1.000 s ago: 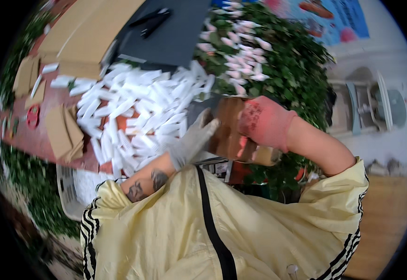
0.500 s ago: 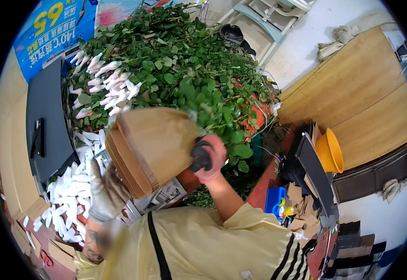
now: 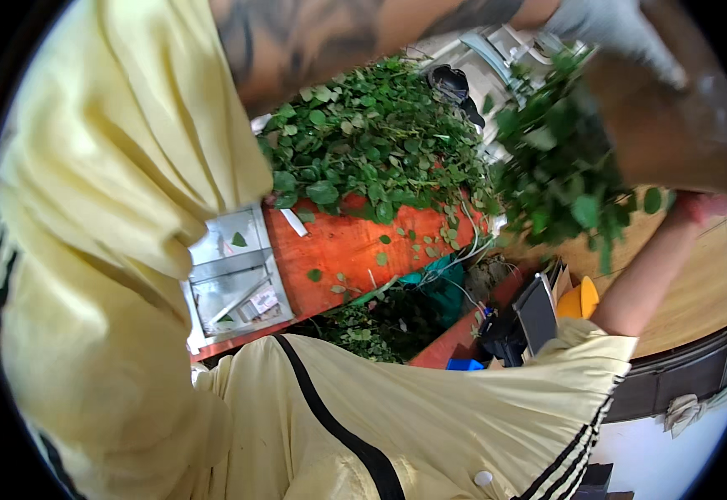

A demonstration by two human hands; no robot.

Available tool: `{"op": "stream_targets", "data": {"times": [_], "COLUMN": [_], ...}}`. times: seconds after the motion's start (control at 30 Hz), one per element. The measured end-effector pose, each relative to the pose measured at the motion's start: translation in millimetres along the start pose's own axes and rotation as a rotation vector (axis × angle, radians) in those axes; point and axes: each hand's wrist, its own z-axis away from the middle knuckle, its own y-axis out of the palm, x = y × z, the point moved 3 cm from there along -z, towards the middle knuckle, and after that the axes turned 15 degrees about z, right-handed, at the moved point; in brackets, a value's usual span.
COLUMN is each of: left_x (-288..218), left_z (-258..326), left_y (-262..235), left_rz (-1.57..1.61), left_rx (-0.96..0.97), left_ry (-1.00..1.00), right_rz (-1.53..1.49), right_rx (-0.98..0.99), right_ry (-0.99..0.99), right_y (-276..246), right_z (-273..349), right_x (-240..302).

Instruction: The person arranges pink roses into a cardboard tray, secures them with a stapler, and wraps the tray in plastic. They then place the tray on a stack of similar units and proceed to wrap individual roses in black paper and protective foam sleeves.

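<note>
A bunch of leafy green stems (image 3: 559, 158), bundled in a brown cardboard wrap (image 3: 672, 117), is held up at the far right. Leaves spill from the wrap's left end; any blossoms inside are hidden. My left hand (image 3: 618, 33), in a pale grey glove, reaches across the top and lies over the wrap's upper side. Below the wrap, my right hand (image 3: 705, 207) in a pink glove supports its underside, mostly hidden by the cardboard. Both hands have the bunch between them, tilted and blurred by motion.
A heap of leafy stems (image 3: 380, 142) covers the back of the red table (image 3: 347, 258). On its left stands a metal-framed tray (image 3: 238, 275) with scraps inside. A yellow bucket (image 3: 579, 298) and a black case (image 3: 505, 333) sit right, before a wooden board (image 3: 672, 308).
The brown wrap has swung from the table's middle to the far right, both hands with it. My left arm now crosses the view's top, and leafy stems show at the wrap's end.
</note>
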Motion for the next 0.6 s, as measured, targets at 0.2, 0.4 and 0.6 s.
{"op": "stream_targets", "data": {"times": [0.2,0.4,0.6], "left_x": [-29.9,-169.8,-340.3], "left_z": [56.6,180.1,243.3], "left_y": [14.1,12.9,80.1], "left_rz": [-0.048,-0.292,-0.750], "left_rx": [-0.104,-0.430,-0.840], "left_ry": [-0.192,-0.483,-0.620], "right_rz": [0.056,-0.380,-0.829], "right_rx": [0.619,0.857,0.839], "right_ry": [-0.339,-0.759,-1.202], "right_y": [89.4,175.3,142.8], "right_z": [8.6,80.3,155.7], "right_x": [16.4,168.7,346.1]}}
